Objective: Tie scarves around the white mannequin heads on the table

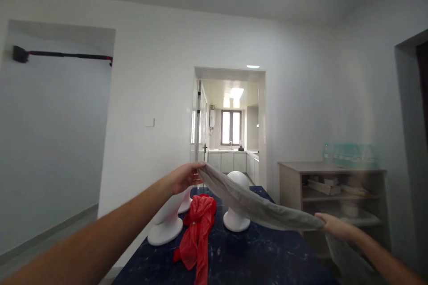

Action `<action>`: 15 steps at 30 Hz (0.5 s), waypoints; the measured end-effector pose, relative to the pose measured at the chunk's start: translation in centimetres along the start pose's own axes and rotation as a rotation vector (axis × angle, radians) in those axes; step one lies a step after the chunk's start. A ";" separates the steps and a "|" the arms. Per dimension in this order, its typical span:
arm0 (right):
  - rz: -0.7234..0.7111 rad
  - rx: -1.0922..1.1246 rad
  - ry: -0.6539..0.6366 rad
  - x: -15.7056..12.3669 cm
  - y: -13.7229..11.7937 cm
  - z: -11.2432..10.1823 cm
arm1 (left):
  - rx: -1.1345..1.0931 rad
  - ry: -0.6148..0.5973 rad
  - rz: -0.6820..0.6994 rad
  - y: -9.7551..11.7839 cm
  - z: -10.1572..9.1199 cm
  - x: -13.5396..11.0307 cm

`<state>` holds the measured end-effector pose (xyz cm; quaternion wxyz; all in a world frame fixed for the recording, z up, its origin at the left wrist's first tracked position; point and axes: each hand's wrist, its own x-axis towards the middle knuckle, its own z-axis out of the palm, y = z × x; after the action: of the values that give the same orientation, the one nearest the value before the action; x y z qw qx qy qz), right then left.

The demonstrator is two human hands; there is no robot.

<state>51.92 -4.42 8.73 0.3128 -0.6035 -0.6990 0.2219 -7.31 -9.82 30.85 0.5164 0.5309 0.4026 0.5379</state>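
Note:
A long grey scarf [257, 205] is stretched slantwise between my two hands, in front of a white mannequin head [238, 180] on the table. My left hand [186, 178] pinches its upper end, higher up and left of that head. Lower and to the right, my right hand [337, 226] grips the scarf, and a loose part hangs below it. A red scarf [200, 213] lies bunched on the dark blue marbled table [247, 254]. Beside it stands another white mannequin head [167, 222], partly hidden by my left arm, with a further white base [186, 202] behind.
At the right a wooden shelf unit [331, 167] carries a pack of bottles [354, 155], with boxes [324, 186] inside. Beyond the table, a doorway [264, 133] opens onto a kitchen. A black pole [70, 55] shows in the wall recess at left.

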 end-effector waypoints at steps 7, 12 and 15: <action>0.031 -0.162 -0.140 0.3 -1.7 9.1 | 0.009 -0.147 0.034 -3.9 -0.8 -1.3; 0.018 -0.377 -0.211 0.0 -8.7 14.8 | 0.036 -0.186 0.008 -5.2 -1.6 -2.1; -0.370 -0.039 -0.086 -0.4 -16.4 19.2 | -0.001 -0.216 0.004 -5.4 -1.3 -2.7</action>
<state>26.87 -6.35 6.42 0.3064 -0.4605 -0.8150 0.1726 -8.20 -11.56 25.01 0.5558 0.5864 0.3432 0.4789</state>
